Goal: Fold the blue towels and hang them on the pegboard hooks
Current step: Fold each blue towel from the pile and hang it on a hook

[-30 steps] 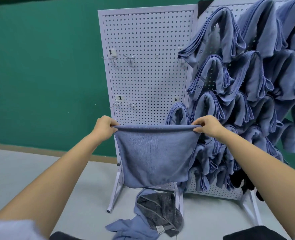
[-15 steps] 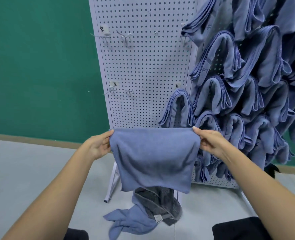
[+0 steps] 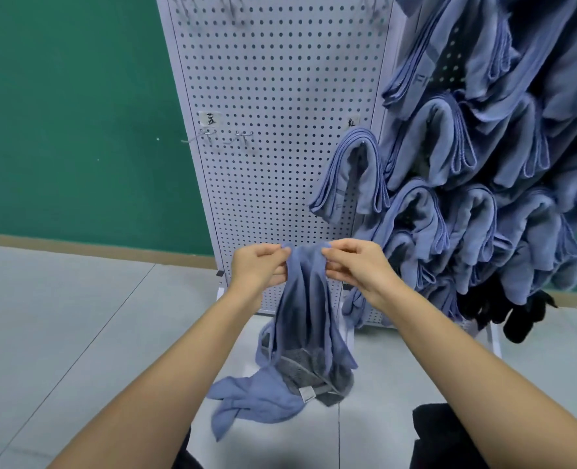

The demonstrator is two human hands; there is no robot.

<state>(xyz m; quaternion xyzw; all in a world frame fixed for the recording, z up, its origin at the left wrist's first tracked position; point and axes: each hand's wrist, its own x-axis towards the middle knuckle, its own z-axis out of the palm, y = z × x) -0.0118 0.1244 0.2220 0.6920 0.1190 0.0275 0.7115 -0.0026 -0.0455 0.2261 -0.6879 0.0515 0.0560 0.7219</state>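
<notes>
Left hand: the left hand (image 3: 258, 267) has its fingers curled round the top edge of the towel (image 3: 305, 309), thumb on the near side.
Right hand: the right hand (image 3: 354, 265) pinches the same top edge between thumb and fingertips, just beside the left hand.
Hands together: close to each other, almost touching, with the edge bunched between them.
Towel: blue, held in the air in front of the lower part of the pegboard (image 3: 273, 96). It hangs in narrow slack folds, and its lower end shows in front of the cloths on the floor; whether it touches them cannot be told.
Pegboard: white, upright on a stand, its left panel mostly bare.
Hooks: two bare wire hooks (image 3: 209, 135) stick out at mid-height on the left panel, under a small label (image 3: 210, 118). More hooks show at the top edge of the view.
Single hung towel: one folded blue towel (image 3: 358, 170) is draped over a hook at the right side of that panel, below a second label (image 3: 353, 121).
Hung towels: many folded blue hung towels (image 3: 483, 147) cover the right panel in overlapping rows.
Black cloths: some black cloths (image 3: 517, 313) hang at the bottom of the right panel.
Floor: pale grey floor (image 3: 60, 316); a crumpled blue floor towel (image 3: 256, 397) lies at the foot of the stand, touching a grey cloth (image 3: 314, 370) with a white tag.
Wall: a green wall (image 3: 70, 113) stands behind the pegboard.
</notes>
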